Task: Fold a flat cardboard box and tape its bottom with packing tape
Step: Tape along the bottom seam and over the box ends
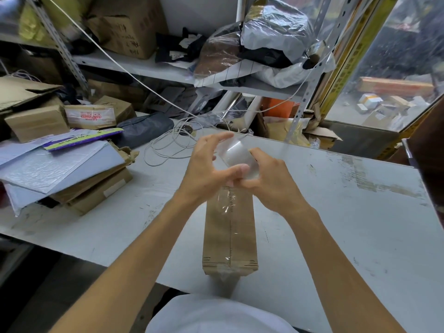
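A narrow brown cardboard box (pixel 230 239) stands on the grey table (pixel 336 212), its long flap seam facing up. Clear packing tape runs along that seam and hangs over the near end. At the box's far end both hands hold a roll of clear packing tape (pixel 236 155) just above the cardboard. My left hand (pixel 209 169) wraps the roll from the left, thumb pressed near the box's far edge. My right hand (pixel 266 179) grips the roll from the right. The far end of the box is hidden behind my hands.
A heap of padded mailers (pixel 55 164) and cardboard boxes (pixel 36 123) fills the table's left side. A loose white cord (pixel 168 145) lies behind my hands. Cluttered metal shelves (pixel 149 66) with bags and cartons stand at the back. The table's near edge runs just below the box.
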Motion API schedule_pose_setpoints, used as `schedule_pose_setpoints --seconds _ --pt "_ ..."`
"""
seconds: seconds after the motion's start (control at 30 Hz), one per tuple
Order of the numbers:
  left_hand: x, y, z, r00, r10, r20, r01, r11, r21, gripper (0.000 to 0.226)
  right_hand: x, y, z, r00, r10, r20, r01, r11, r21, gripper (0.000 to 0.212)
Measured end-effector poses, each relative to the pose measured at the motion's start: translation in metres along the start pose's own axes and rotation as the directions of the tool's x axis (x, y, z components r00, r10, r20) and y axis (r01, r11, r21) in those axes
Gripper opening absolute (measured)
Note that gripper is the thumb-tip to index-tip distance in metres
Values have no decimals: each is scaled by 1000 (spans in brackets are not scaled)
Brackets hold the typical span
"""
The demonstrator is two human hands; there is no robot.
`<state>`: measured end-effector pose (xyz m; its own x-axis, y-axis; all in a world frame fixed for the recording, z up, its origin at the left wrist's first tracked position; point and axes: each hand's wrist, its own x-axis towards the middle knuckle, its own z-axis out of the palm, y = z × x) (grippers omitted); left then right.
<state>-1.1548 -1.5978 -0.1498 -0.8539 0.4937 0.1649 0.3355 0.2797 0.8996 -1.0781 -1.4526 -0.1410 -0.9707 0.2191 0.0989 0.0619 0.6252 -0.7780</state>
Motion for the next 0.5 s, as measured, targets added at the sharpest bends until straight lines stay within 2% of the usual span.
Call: schedule_pose_setpoints --seconds 0.03,0.1,0.2,0.3,0.5 --pt "4 1 -6 995 -29 92 31 999 -20 77 0 0 -4 999 -34 39 34 999 21 34" --pt "9 3 -16 975 -74 211 101 988 -118 78 0 0 -10 995 -89 48 85 994 71 37" --pt "14 -1 -25 964 -126 235 189 945 -269 64 1 5 -15 994 -99 -38 104 978 180 44" --pt "10 -10 -29 952 -109 285 230 871 -434 60 1 6 -16 993 -93 -66 108 956 273 50" --pt "2 -15 -38 956 -68 286 192 880 -435 38 -1 9 -13 999 -41 -33 51 905 423 50"
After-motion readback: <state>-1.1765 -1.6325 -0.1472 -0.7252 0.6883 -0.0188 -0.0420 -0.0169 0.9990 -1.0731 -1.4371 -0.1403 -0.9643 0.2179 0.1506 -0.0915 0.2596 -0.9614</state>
